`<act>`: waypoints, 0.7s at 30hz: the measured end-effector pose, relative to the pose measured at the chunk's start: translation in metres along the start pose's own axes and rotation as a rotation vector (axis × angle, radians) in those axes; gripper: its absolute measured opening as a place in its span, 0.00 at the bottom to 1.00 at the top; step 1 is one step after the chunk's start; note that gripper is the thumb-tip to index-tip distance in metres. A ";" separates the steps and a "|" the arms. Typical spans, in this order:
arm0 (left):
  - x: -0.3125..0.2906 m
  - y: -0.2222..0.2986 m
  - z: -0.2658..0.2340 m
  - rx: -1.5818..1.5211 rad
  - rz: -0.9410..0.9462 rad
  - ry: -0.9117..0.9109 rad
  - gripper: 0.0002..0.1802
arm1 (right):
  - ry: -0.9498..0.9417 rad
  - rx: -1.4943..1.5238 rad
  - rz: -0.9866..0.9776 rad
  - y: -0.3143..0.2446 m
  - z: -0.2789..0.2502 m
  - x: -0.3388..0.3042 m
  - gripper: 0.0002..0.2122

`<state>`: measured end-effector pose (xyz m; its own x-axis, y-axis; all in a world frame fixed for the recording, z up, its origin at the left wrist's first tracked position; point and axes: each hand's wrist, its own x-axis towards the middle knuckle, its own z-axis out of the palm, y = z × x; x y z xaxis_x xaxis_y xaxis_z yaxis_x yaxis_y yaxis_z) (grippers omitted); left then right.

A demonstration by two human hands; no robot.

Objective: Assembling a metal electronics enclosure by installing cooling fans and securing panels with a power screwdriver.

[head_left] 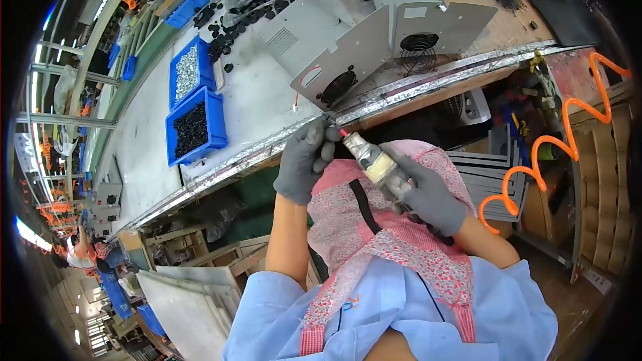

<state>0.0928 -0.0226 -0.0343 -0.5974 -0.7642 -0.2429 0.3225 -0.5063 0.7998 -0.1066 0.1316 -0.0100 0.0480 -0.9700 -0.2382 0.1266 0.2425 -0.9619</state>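
My right hand (pixel 431 194), in a grey glove, is wrapped round the body of a power screwdriver (pixel 376 163) in front of my apron. Its red-collared tip points up and left, toward my other hand. The gloved fingers of my left hand (pixel 301 166) are pinched together at that tip; whatever they hold is too small to make out. Just beyond, at the bench edge, stands a grey metal panel (pixel 358 53) with a round black fan grille. A second grey panel (pixel 448 27), also with a fan grille, stands to its right.
Left on the bench (pixel 137 140) are a blue bin of black screws (pixel 190 132) and a blue bin of silver pieces (pixel 187 75). Black caps (pixel 267 10) lie scattered behind. An orange coiled hose (pixel 568 140) hangs at right. Flat grey plates (pixel 485 180) are stacked below the bench.
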 end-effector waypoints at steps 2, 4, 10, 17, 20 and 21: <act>-0.002 0.008 0.007 0.047 0.017 0.135 0.26 | 0.058 0.027 0.076 -0.006 -0.009 0.001 0.29; -0.003 0.014 0.010 0.109 0.089 0.240 0.26 | 0.117 0.020 0.080 -0.008 -0.017 0.004 0.29; 0.011 0.023 0.010 0.537 0.217 0.253 0.27 | 0.224 -0.065 0.018 0.014 -0.035 0.019 0.27; 0.059 0.023 0.009 1.039 0.311 0.201 0.22 | 0.207 0.060 0.129 0.002 -0.035 0.028 0.27; 0.064 0.025 0.000 0.911 0.284 0.105 0.21 | 0.169 0.115 0.169 -0.008 -0.038 0.031 0.26; 0.064 0.025 0.002 0.889 0.287 0.091 0.21 | 0.173 0.146 0.187 -0.011 -0.039 0.032 0.26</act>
<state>0.0612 -0.0836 -0.0284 -0.5103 -0.8599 0.0165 -0.2530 0.1684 0.9527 -0.1447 0.0974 -0.0124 -0.0844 -0.8933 -0.4415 0.2737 0.4052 -0.8723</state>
